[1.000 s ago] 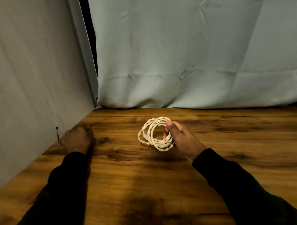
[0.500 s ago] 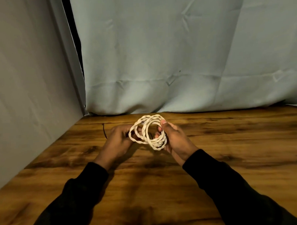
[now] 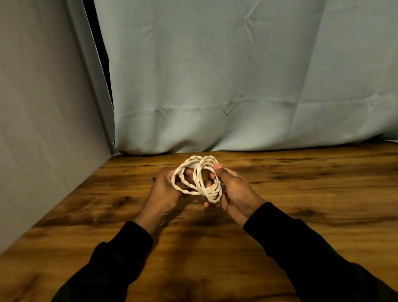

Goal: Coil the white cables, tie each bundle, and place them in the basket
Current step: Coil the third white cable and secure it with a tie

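A coiled bundle of white twisted cable (image 3: 198, 177) is held upright above the wooden table (image 3: 309, 203), between both hands. My right hand (image 3: 235, 190) grips the right side of the coil, thumb on top near the upper loops. My left hand (image 3: 165, 186) holds the left side with its fingers curled behind and through the loops. A thin dark tie (image 3: 223, 186) shows against the coil by my right palm. No basket is in view.
A pale fabric curtain (image 3: 236, 80) hangs along the table's far edge. A grey wall panel (image 3: 32, 112) closes off the left side. A small dark bit (image 3: 153, 179) sticks out past my left hand.
My left hand came from the table's left side over to the coil and took hold of it. The coil stayed in my right hand, and the camera view shifted a little.
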